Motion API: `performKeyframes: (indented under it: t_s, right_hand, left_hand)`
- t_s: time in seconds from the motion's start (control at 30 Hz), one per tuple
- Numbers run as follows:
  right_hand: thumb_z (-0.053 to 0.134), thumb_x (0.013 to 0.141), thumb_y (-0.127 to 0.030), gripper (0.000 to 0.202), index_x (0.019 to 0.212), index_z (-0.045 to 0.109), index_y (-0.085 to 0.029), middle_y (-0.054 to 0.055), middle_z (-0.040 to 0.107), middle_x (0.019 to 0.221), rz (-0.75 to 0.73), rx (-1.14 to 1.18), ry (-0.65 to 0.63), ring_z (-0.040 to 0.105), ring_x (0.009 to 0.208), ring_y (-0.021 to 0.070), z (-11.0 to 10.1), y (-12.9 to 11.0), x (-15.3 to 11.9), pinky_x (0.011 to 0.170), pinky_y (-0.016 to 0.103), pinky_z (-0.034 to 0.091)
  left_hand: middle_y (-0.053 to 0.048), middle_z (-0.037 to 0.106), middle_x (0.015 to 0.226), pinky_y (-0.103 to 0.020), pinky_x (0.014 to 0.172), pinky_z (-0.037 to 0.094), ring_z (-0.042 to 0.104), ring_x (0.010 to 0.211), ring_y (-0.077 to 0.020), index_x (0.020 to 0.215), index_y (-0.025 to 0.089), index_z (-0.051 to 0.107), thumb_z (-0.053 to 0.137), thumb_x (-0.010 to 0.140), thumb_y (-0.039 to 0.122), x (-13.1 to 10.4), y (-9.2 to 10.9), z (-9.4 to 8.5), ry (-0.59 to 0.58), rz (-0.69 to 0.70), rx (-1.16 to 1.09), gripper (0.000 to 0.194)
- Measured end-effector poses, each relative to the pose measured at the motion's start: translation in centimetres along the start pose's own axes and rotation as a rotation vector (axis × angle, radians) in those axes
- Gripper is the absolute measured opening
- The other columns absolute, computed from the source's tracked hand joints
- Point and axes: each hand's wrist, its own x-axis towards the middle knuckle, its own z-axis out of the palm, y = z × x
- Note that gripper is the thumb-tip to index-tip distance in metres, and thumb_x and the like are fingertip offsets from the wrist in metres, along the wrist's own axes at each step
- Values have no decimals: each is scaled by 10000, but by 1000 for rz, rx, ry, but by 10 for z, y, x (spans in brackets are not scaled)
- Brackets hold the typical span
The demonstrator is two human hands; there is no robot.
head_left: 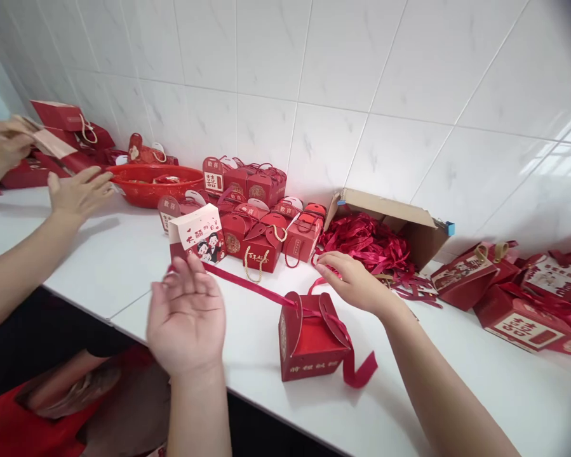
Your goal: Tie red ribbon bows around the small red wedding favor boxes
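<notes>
A red gift box [312,339] with curved top flaps stands near the table's front edge. A long red ribbon [247,284] passes through its top. One stretch runs straight to my left hand [187,314], which is palm up, its curled fingers around the ribbon. My right hand [354,279] is behind and to the right of the box, palm down, its fingertips closed on another stretch of ribbon that bends up from the box. A loose ribbon end hangs down the box's right side.
Several red boxes [261,244] and a white-fronted box [197,235] stand behind. A carton [421,238] spills red ribbons. More boxes [523,324] lie right. At left are a red basin [156,193] and another person's hands [78,193], one holding a folded box.
</notes>
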Motion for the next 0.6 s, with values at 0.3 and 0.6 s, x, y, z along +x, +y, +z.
performKeyframes:
  t_s: [0.3,0.6]
  right_hand:
    - [367,926,-334,432,1306,519,-197,128,378,1483,434,-181,297,268,1404,343,52,13,-131,1084,642,249]
    - [574,698,-436,193,802,736,-441,-30,693,1085,429,175,885,557,1189,364,-12,-4,-322,612,412,615]
  left_hand:
    - [-83,440,1458,-454,1084,338,360,1371,-273,1247,283,540,571,820,455,-17,-21,-5,-352,-319,1058,462]
    - [-34,366,1506,-518,1112,299,366,1353,-324,1362,342,433,599,821,447,-96,81,-7,-518,25,1234,576]
